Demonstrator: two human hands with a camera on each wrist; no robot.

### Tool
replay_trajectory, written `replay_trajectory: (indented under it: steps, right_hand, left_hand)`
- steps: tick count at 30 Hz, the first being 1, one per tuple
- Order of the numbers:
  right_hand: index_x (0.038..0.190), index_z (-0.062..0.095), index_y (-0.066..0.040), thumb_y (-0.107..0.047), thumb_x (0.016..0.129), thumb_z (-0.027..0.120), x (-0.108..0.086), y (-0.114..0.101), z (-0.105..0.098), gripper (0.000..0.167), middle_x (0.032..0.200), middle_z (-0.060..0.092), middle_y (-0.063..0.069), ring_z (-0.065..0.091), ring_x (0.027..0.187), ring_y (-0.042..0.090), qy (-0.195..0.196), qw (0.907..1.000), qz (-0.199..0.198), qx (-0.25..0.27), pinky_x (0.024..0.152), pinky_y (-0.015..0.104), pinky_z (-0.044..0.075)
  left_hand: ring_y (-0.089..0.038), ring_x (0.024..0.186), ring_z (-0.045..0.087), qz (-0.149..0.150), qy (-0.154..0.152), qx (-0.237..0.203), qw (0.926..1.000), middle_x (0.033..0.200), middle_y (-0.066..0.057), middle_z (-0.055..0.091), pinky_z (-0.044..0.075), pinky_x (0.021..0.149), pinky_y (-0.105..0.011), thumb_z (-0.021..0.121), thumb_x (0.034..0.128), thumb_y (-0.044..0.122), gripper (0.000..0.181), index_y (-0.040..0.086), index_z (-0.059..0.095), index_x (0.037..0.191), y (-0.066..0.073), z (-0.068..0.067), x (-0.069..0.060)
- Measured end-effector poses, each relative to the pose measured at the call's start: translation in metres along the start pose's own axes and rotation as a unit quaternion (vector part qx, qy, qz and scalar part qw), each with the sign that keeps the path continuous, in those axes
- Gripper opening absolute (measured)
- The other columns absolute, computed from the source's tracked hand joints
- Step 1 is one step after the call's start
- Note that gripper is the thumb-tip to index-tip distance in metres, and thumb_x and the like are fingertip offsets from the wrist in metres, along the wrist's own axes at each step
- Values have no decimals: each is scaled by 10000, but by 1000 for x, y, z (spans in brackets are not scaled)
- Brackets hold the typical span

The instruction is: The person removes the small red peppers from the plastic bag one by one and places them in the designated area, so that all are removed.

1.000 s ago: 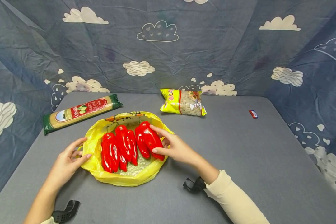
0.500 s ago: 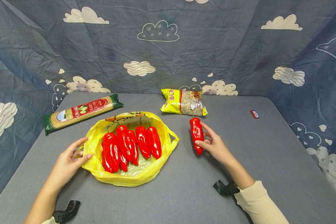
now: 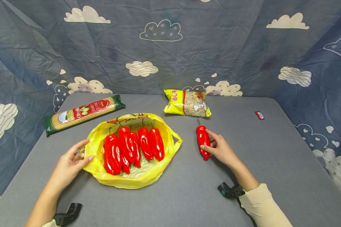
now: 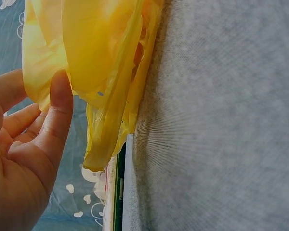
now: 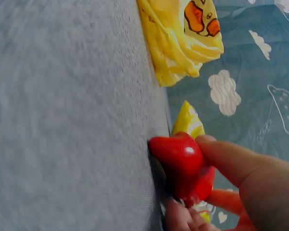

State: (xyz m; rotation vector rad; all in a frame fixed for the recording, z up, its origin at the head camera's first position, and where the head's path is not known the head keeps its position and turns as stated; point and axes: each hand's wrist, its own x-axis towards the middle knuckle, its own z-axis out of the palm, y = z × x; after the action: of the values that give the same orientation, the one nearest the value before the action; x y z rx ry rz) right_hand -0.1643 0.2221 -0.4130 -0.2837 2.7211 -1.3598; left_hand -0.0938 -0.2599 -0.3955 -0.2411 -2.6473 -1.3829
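Note:
The yellow plastic bag (image 3: 125, 183) stands wide at the mouth on the grey table, with several glossy red peppers (image 3: 156, 143) lying side by side inside. At its left rim, my left hand (image 3: 69, 162) pinches the plastic between thumb and fingers; the left wrist view shows the thumb (image 4: 61, 91) against the bag (image 4: 94, 48). To the right of the bag, my right hand (image 3: 220, 151) holds a single red pepper (image 3: 202, 138), stem pointing away. In the right wrist view this pepper (image 5: 178, 154) lies low at the table surface, between thumb and fingers.
A long pasta packet (image 3: 83, 114) lies behind the bag on the left. Further back in the middle is a yellow and clear food packet (image 3: 187, 103). A small red and blue wrapped item (image 3: 259, 115) lies at the right. A cloud-patterned cloth (image 3: 210, 47) hangs behind the table.
My right hand has lifted one red pepper out of the bag, carried it right and lowered it to the table. My left hand has stayed at the bag's rim.

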Motion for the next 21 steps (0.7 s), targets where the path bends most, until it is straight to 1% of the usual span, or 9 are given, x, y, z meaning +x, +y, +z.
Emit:
replay_trajectory:
  steps: [2,4,8,10,13,16,18,21]
  right_hand:
    - [1342,381,-7,-168,790,701,0,1,0,658,955,459,174,480,772,229,77,9997,-103,-191,540,262,433]
    - [1337,390,-8,-169,789,699,1,3,0,649,954,464,170,466,750,218,86,9995,-144,-266,539,261,407]
    - [1340,374,-9,-171,796,687,1,6,-1,648,1006,443,185,450,731,207,16,9999,-91,-116,529,266,403]
    - [1329,385,-13,-173,793,689,1,5,-1,636,1028,432,195,441,735,216,84,9999,-97,-69,542,279,400]
    - [1310,402,-25,-179,797,687,1,0,-2,607,1084,421,204,435,797,245,280,9995,-176,-12,612,319,393]
    - [1303,406,-48,-193,809,677,0,-15,-3,582,1152,405,200,448,900,283,451,9983,-352,139,709,382,398]
    - [1303,399,-41,-177,817,671,-2,-30,-2,573,1183,398,201,450,958,314,516,9965,-609,251,761,424,392]
    - [1290,403,-20,-104,812,669,-7,-66,1,554,1198,427,192,459,1013,340,533,9917,-1036,540,822,473,382]
  left_hand:
    - [15,753,531,6,6,16,10000,1141,-192,490,437,530,-178,650,816,31,583,-8,377,1330,0,0,-1]
    - [13,743,534,5,14,10,10000,1118,-193,501,434,524,-179,648,816,28,577,-12,380,1326,0,0,-1]
    - [12,746,539,14,17,-35,10000,1114,-196,505,434,523,-180,646,814,15,581,-16,376,1327,0,0,-1]
    - [13,752,539,13,7,-63,10000,1130,-194,498,435,526,-180,645,814,12,584,-15,374,1329,0,0,-1]
    - [12,758,541,23,0,-94,10000,1141,-193,492,439,532,-179,645,813,8,582,-18,374,1328,1,0,-1]
    - [14,760,540,22,-5,-30,10000,1153,-187,482,444,541,-177,645,819,26,578,-11,376,1329,1,0,-1]
    - [10,755,541,11,-6,0,10000,1138,-179,487,449,541,-182,645,822,37,574,-5,379,1328,2,-1,0]
    - [6,749,541,22,-9,-13,10000,1122,-176,488,449,537,-184,645,822,37,575,-3,378,1329,2,-1,0]
